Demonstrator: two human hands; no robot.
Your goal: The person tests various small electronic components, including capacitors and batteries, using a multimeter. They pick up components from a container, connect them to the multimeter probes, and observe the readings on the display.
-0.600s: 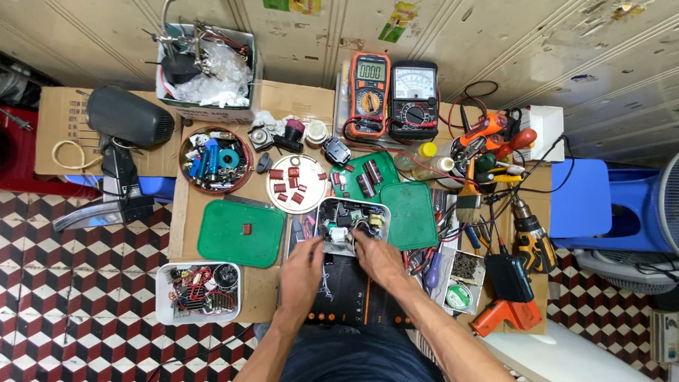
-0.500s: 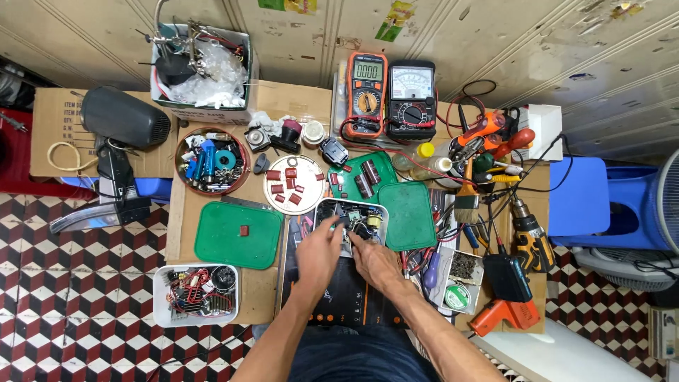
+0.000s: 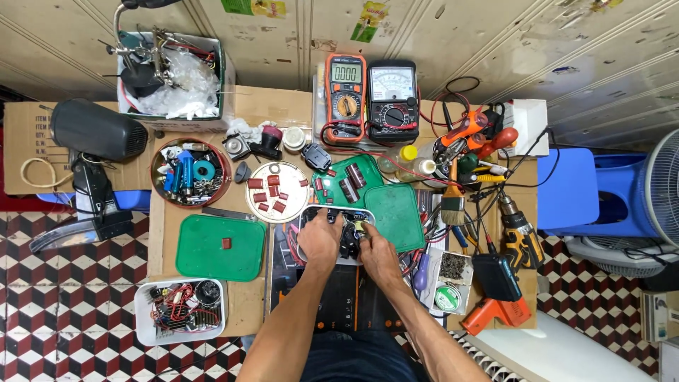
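White tray [image 3: 309,212] of small dark electronic parts sat at bench centre, just ahead of the person, on the near edge of a dark mat [image 3: 332,301]. Both hands were in it. Left hand [image 3: 320,240] lay palm-down over the tray's left half, fingers curled into the parts; what it gripped, cannot tell. Right hand [image 3: 377,252] came in from the right, fingertips pinched at a small dark part [image 3: 349,240] in the tray middle; closed or just touching, cannot tell.

Just right of the tray, touching or overlapping it: green lid [image 3: 395,216]. Behind it, a green tray [image 3: 351,180] with dark cylindrical capacitors. Left of the white tray, a round metal plate [image 3: 275,192] with red rectangular components. Further left and nearer, a bigger green lid [image 3: 220,247] bearing one red piece. Round tin [image 3: 190,172] of blue and mixed parts behind that. White tub [image 3: 181,310] of wires at near-left corner.

Far edge: orange digital multimeter [image 3: 346,97] beside black analogue meter [image 3: 391,100]. Right side: paintbrush [image 3: 453,198], yellow-black drill [image 3: 520,237], orange glue gun [image 3: 495,311], solder spool [image 3: 447,297].
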